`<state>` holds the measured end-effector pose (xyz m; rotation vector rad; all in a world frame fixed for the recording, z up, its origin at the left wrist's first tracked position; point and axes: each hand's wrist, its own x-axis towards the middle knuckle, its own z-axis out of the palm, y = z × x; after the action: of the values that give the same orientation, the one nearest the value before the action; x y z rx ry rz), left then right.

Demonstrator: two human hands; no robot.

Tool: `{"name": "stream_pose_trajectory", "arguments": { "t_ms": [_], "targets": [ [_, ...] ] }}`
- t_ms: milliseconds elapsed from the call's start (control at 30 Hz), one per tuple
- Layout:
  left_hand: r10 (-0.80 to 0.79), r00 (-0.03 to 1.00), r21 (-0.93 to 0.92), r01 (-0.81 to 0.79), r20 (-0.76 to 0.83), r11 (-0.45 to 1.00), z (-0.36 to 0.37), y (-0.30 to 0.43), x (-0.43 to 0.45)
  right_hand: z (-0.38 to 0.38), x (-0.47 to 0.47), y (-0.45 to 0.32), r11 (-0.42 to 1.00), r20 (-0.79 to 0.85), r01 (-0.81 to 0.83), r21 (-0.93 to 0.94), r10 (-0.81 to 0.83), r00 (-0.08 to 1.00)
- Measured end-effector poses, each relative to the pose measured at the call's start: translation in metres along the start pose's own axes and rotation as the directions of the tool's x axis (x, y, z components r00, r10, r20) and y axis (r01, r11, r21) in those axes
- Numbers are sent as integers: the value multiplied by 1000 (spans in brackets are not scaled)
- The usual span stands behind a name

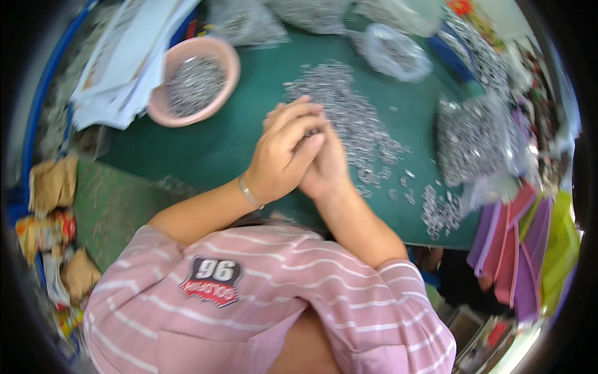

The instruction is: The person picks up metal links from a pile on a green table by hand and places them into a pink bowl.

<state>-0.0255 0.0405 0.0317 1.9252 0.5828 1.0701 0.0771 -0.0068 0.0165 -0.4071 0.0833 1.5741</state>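
Observation:
My left hand (279, 145), with a metal bracelet (250, 191) at the wrist, is folded over my right hand (329, 166) above the table. The two palms are cupped together. Small dark metal pieces (311, 133) show in the gap between thumb and fingers; the rest of what the hands enclose is hidden. Just beyond and to the right of my hands spreads a pile of small silvery metal pieces (348, 103), some of them ring-shaped or link-shaped. A pink plastic basket (233, 63) at the left holds more small metal pieces (196, 86).
Plastic bags of metal pieces (476, 140) stand at the right and along the back of the green table (187, 154). Loose pieces (439, 210) lie near its right front edge. Papers (121, 61) lean at the left. Purple and pink strips (509, 248) hang at the right.

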Motion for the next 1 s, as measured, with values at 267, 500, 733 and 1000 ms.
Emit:
{"name": "stream_pose_trajectory", "arguments": {
  "t_ms": [267, 500, 733, 1000],
  "targets": [
    [-71, 996, -239, 54, -63, 970, 7, 2, -7, 24, -67, -185, 526, 103, 667, -528, -740, 665],
    [-146, 989, -281, 143, 9, 949, 12, -5, -17, 1, -141, -437, -676, 653, -669, -309, -662, 367],
    [-89, 967, -86, 113, 240, 990, 20, -8, -15, 30, -147, -403, -711, 820, -691, -130, -469, 328],
    [113, 866, 260, -268, 488, 928, 45, -27, -14, -59, -103, -122, -706, 455, 160, -690, -251, 855]
  ]
}}
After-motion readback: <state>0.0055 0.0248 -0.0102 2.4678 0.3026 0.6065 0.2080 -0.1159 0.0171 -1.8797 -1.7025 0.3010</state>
